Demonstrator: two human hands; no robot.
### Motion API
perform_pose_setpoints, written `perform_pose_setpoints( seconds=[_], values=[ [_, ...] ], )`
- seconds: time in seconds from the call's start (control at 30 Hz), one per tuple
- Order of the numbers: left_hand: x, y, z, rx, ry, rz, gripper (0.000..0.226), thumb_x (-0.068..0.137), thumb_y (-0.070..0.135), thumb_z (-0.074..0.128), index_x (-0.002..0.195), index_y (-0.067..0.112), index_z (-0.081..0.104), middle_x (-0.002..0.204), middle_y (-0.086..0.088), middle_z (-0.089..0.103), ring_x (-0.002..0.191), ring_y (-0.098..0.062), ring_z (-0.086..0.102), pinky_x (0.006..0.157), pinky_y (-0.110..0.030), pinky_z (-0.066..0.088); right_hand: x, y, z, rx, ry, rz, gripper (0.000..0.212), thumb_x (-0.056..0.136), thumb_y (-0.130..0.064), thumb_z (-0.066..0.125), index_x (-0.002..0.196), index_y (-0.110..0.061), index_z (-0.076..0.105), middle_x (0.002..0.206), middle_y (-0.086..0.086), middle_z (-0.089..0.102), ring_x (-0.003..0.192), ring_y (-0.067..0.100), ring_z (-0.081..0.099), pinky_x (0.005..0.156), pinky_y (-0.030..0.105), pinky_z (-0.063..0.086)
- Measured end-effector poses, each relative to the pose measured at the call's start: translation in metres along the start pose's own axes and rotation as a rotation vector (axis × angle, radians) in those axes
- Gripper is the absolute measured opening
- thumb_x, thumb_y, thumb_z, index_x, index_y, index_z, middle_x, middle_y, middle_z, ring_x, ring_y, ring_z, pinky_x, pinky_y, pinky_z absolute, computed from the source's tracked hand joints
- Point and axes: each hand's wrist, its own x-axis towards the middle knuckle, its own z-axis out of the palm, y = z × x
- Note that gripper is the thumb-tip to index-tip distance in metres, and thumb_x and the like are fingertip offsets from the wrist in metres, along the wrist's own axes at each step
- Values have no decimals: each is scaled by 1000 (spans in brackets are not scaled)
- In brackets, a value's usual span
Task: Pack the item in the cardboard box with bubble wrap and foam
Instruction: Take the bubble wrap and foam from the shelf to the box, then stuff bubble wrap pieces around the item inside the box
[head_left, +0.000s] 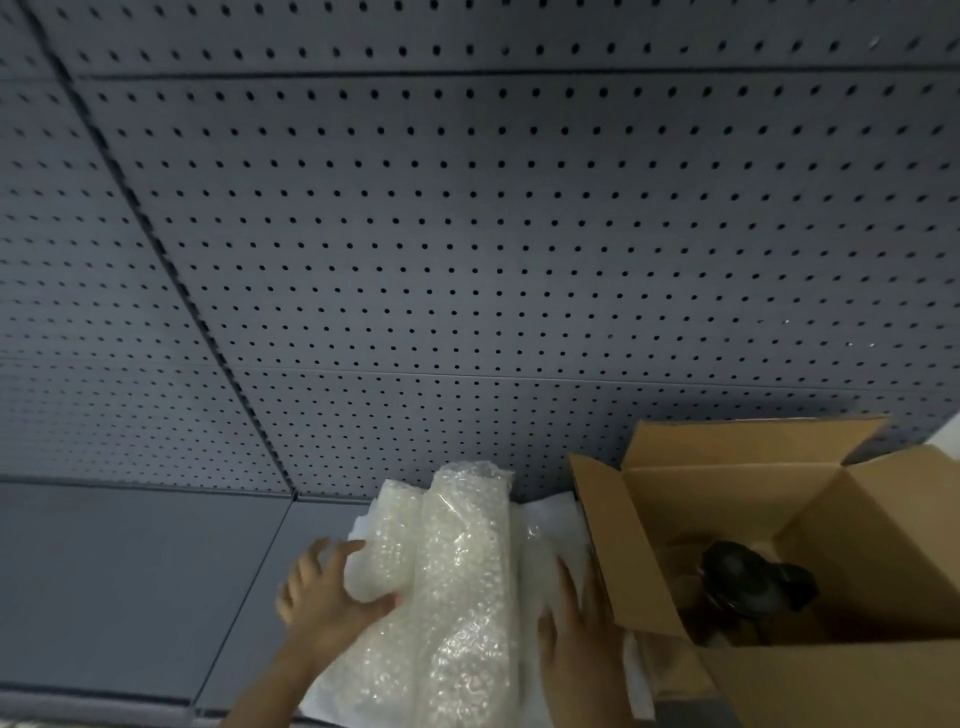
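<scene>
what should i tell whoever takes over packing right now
Left hand: grips the left edge of the bubble wrap.
Right hand: flat, fingers straight, on the wrap's right side.
The wrap lies on white foam, left of the open cardboard box.
Done: a dark item sits in the box, unwrapped.
Left: add bubble wrap and foam around the item.

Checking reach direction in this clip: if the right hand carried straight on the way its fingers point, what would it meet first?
Probably the white foam sheet past the right hand, then the pegboard wall; depth is unclear.
</scene>
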Motion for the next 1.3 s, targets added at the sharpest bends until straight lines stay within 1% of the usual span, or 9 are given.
perform_pose_setpoints(
  seconds=[0.13,0.27,0.47,0.63,0.77,0.87,1.0,1.17,1.3],
  values=[
    [-12,12,12,-369,-97,40,61,62,39,86,112,36,51,128,-1,47,112,-22,53,93,-39,48,-36,-15,37,-277,76,-595,58,94,-59,17,137,-27,37,158,2,17,149,20,4,116,29,3],
    [-25,27,29,-619,-347,-51,94,49,47,90,126,26,40,110,-3,57,96,-15,61,71,-20,49,-43,-18,54,-223,-33,-740,54,92,-58,26,124,-20,48,140,10,38,132,28,34,116,24,8],
    [-33,41,31,-770,-411,-101,64,75,13,80,127,13,43,108,-5,64,92,-16,66,63,-20,50,-38,-19,64,-50,-205,-671,75,77,-49,45,146,-37,18,160,-12,-6,146,2,8,111,5,9],
    [-60,49,-23,-895,-374,-2,78,47,34,93,113,6,62,99,-12,74,85,-19,73,70,-26,56,-50,-52,48,164,-35,-729,39,83,-52,57,118,-35,54,151,-29,23,138,4,31,110,6,20],
    [-75,48,-86,-1049,-345,37,81,42,10,94,115,0,59,97,-23,73,85,-38,72,70,-40,58,-50,-113,-1,434,-106,-705,49,73,-39,71,114,-56,51,134,-31,45,125,-8,44,102,13,39],
    [-90,58,-127,-1098,-396,125,105,19,22,98,114,1,58,102,-24,72,90,-40,71,70,-42,58,-51,-160,-53,640,-435,-443,64,71,-33,81,120,-53,44,130,-28,47,119,-6,50,89,14,48],
    [-108,90,-148,-1191,-431,191,71,48,8,85,113,1,58,103,-24,72,88,-40,71,63,-39,61,-47,-190,-103,828,-863,-197,66,72,-14,79,128,-25,46,104,-9,74,94,11,72,72,24,58],
    [-113,126,-139,-1089,-481,271,88,46,27,90,125,9,56,114,-16,70,104,-36,67,95,-51,49,-41,-184,-150,756,-714,-212,63,68,-18,83,124,-20,55,107,5,74,97,26,71,86,41,56],
    [-107,152,-122,-925,-398,316,84,38,36,96,113,23,62,103,-4,73,92,-18,72,84,-35,54,-26,-168,-203,536,-529,-343,62,72,-22,80,126,-29,50,112,-3,71,98,12,70,83,35,59]
  ],
)
